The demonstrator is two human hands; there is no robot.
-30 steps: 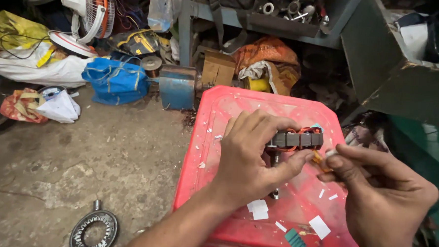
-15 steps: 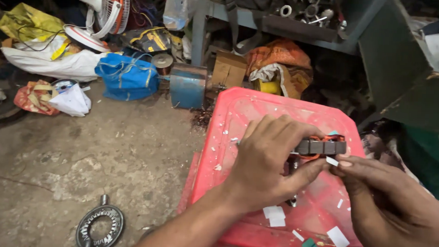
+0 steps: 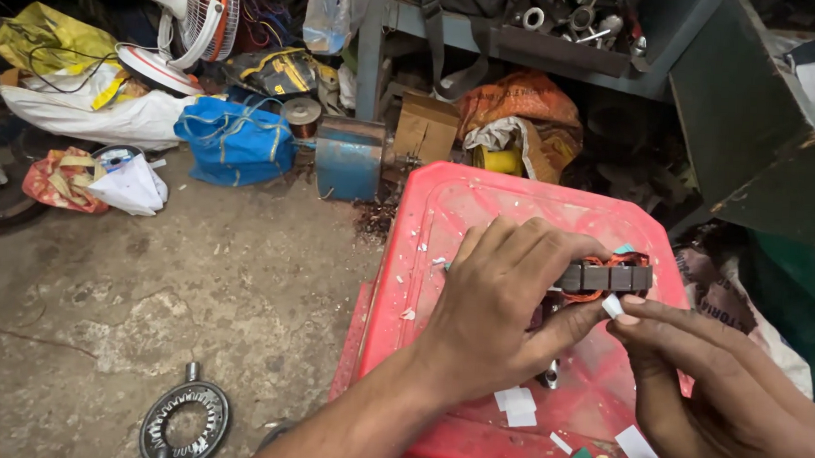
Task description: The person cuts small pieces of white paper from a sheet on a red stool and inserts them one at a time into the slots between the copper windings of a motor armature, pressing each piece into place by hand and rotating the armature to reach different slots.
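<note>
— Concrete floor, rough and stained, fills the left side; has anything shifted there since half a second back?
— Only the view: it now takes in more floor, and the round toothed metal ring (image 3: 184, 423) sits lower left as before. Blue cloth bag (image 3: 235, 143) and white fan (image 3: 183, 18) lie well beyond the fingers.

— And the left hand (image 3: 505, 307)?
— Same grip as earlier. Its fingers curl over the small motor stator (image 3: 604, 278), thumb pressed under it, pinching it above the red plastic stool (image 3: 482, 205).

— What is the stator like?
— Dark, stacked steel block, ridged, with orange copper winding bulging just past the fingertips.

— The right hand (image 3: 721, 398)?
— Thumb and forefinger pressed together on a small white paper slip (image 3: 612, 306), right against the stator's underside. White paper scraps (image 3: 517, 404) lie on the glossy stool below the left wrist
</note>
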